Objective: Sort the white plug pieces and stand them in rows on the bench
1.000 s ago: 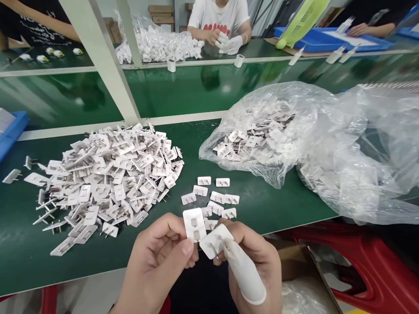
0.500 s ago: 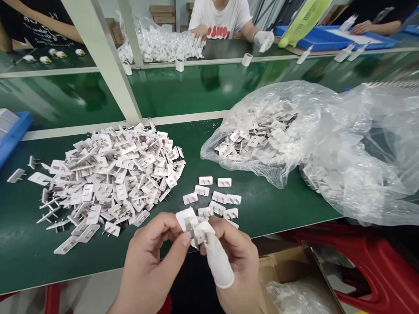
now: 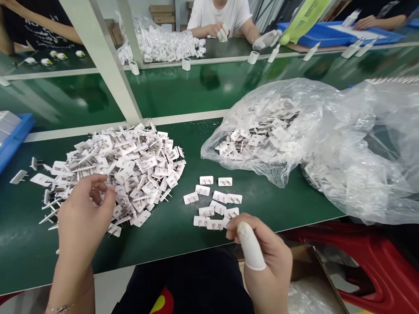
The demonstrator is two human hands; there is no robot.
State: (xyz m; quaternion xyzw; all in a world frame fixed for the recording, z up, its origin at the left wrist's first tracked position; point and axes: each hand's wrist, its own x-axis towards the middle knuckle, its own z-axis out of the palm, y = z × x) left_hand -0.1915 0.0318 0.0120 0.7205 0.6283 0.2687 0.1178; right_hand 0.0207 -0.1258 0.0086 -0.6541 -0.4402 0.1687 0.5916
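Observation:
My left hand [image 3: 87, 213] is over the near left part of a heap of white two-pin plug plates [image 3: 131, 161]. Its fingers are curled with the thumb apart, and I see nothing held between them. My right hand [image 3: 266, 257], wearing a white finger cot [image 3: 251, 246] on the thumb, is low at the table's front edge. Its fingertips are closed at a white plug plate [image 3: 225, 221], which they partly cover. Several more plug plates [image 3: 206, 211] lie in loose rows just beyond, pins up.
A clear plastic bag [image 3: 262, 131] of plug plates lies at right on the green table [image 3: 170, 235]. A blue tray [image 3: 16, 135] stands at far left. Behind a divider, a co-worker's gloved hand [image 3: 265, 40] is near white housings [image 3: 253, 57]. A red stool [image 3: 360, 257] is below right.
My hands have moved apart from the plug plates they held together. The left went left to the heap; the right moved right, beside the laid-out plates. Housings on the far line shifted right.

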